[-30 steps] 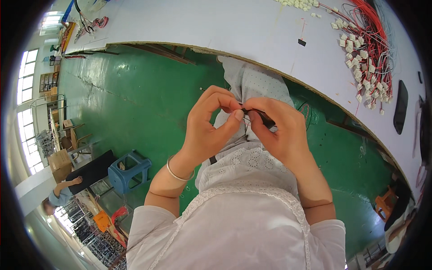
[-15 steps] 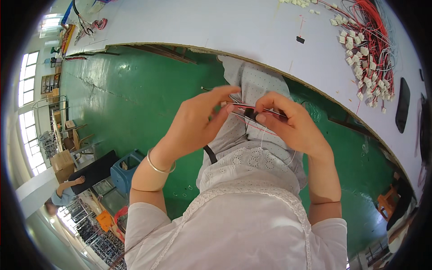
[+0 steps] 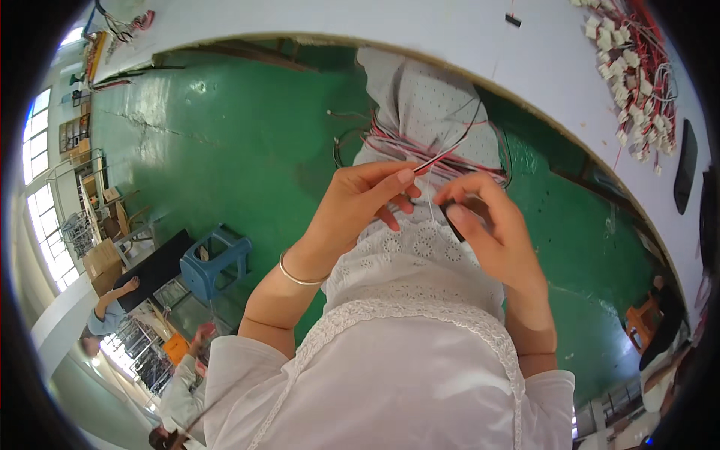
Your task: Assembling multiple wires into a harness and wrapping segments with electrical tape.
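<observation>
A thin red-and-black wire (image 3: 442,159) runs taut between the two hands, up and away from the left fingertips toward the bundle of red, white and black wires (image 3: 420,150) lying in the person's lap. Half a second ago the hands were pressed close together over it; now they have drawn apart. The left hand (image 3: 352,206), palm turned inward, pinches the wire between thumb and forefinger. The right hand (image 3: 487,225), just beside it, is closed around a small black connector (image 3: 452,221), fingers curled. Beyond the grip, white connectors with red leads (image 3: 630,75) lie heaped on the white workbench (image 3: 450,45).
</observation>
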Demonstrator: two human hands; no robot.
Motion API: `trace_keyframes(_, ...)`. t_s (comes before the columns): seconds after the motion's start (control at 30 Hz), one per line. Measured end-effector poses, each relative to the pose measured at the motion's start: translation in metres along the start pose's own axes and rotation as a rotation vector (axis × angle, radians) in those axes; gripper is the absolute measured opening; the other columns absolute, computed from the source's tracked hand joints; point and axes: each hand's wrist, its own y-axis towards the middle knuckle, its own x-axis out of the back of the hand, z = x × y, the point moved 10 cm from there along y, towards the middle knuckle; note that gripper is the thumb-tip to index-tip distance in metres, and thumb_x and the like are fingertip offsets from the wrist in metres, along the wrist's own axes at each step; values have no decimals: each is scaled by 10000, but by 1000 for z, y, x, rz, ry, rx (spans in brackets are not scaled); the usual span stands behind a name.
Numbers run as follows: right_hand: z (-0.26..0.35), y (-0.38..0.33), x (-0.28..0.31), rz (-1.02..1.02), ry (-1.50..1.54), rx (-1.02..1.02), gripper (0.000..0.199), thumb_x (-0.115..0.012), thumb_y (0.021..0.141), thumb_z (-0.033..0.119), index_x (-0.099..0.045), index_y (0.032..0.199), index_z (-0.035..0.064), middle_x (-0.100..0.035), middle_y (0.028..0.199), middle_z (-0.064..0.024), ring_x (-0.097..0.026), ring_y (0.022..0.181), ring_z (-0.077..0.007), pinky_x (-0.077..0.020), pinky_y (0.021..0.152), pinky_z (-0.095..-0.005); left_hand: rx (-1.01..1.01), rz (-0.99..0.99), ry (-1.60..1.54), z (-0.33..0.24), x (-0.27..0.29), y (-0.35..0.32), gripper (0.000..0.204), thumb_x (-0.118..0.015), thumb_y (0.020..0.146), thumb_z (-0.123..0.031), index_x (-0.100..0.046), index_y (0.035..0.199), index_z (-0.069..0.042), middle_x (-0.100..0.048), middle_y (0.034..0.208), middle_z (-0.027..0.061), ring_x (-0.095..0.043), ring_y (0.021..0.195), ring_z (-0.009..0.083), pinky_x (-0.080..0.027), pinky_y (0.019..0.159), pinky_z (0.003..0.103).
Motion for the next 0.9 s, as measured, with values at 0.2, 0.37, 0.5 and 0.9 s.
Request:
trace_keyframes(0.2,-37,3,-5,-118,20,-14,107,-572,973,64,-571,1058,0,-587,1019,-28,-541,889,-80,-455,801,-233,25,117,-251,14,-17,-6,342,-512,1021,-218,-614,1263,2,-637,940,47,-598,826,95,-511,562,227)
trace_keyframes(0.37,-42,6,-11,-73,-53,12,100,-590,962,53,-577,1043,-4,-583,998,-23,-538,885,-81,-451,801,-231,2,103,-209,18,-12,-11,335,-490,1033,-210,-607,1288,-26,-596,868,1,-516,721,64,-474,552,221)
trace_keyframes(0.5,-42,9,-12,-87,-64,5,105,-622,930,48,-584,1016,1,-550,932,-3,-469,758,-54,-392,665,-204,-154,51,-133,14,-7,-17,320,-492,1033,-185,-607,1284,-23,-613,886,12,-506,694,62,-468,550,218)
trace_keyframes(0.9,-34,24,-25,7,-148,43,135,-647,914,96,-602,988,-7,-544,882,-50,-500,754,-104,-423,630,-240,-114,-68,-28,21,12,-17,276,-708,907,-131,-690,1156,-12,-718,962,60,-665,806,97,-558,628,228)
